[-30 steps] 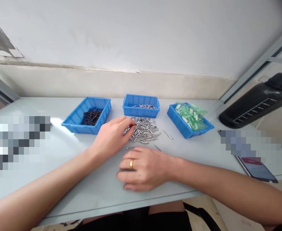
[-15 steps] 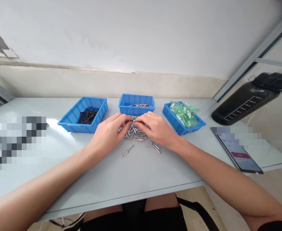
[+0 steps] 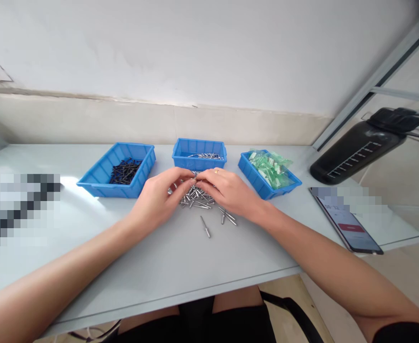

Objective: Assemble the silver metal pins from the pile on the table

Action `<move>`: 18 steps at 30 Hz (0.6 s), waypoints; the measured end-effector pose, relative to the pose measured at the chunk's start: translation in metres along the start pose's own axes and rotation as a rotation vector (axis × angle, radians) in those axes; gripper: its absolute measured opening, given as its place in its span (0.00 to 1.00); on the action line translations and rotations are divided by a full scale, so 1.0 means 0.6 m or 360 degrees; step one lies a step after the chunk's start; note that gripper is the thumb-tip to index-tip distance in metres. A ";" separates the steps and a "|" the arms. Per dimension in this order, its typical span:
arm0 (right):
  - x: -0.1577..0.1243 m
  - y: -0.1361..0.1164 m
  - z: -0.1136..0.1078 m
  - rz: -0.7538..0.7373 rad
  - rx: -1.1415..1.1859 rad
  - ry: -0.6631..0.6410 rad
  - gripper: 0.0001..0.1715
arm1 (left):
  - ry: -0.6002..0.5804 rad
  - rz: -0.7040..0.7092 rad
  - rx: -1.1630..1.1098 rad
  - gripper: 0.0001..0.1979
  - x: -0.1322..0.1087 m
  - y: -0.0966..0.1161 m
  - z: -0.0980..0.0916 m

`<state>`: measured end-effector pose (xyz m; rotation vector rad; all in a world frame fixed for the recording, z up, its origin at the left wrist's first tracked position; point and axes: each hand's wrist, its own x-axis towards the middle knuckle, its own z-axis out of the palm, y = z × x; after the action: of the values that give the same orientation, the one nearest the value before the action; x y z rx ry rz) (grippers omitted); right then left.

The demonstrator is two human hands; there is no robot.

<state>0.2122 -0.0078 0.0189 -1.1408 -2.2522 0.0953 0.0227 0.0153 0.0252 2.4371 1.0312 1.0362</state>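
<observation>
A pile of silver blind rivets (image 3: 197, 196) lies on the table, partly hidden under my hands. My left hand (image 3: 161, 191) curves over the pile's left side, thumb and fingertips brought close together. From the right, my right hand (image 3: 229, 190), with a ring on one finger, bends over the same pile. The fingertips of both hands meet above the middle; what they pinch is too small to make out. Nearer me lies a single blind rivet (image 3: 205, 227), and a few more rivets (image 3: 228, 216) rest below my right hand.
Behind the pile stands a blue bin (image 3: 199, 164) with some silver rivets. A left blue bin (image 3: 105, 190) holds black screw-like pieces; a right blue bin (image 3: 271, 193) holds green plastic packets. Farther right are a black bottle (image 3: 355, 152) and a phone (image 3: 348, 224).
The single rivet in front has shifted right and turned, now slanting the other way. Both hands stay over the pile with small finger movements. The whole view has shifted slightly.
</observation>
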 end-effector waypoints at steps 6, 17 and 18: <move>-0.002 0.004 -0.002 0.0058 0.0003 0.0135 0.13 | -0.0016 -0.0180 -0.0050 0.11 0.008 -0.006 -0.004; -0.002 0.004 -0.001 0.0087 -0.0020 0.0189 0.11 | -0.0112 0.0005 0.0022 0.11 0.003 -0.003 -0.004; -0.002 0.004 -0.001 0.0081 -0.0022 0.0195 0.11 | -0.0121 0.0025 0.0042 0.11 0.003 -0.003 -0.005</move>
<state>0.2149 -0.0075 0.0181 -1.1790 -2.1197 0.0295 0.0206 0.0180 0.0270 2.4890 1.0086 0.9328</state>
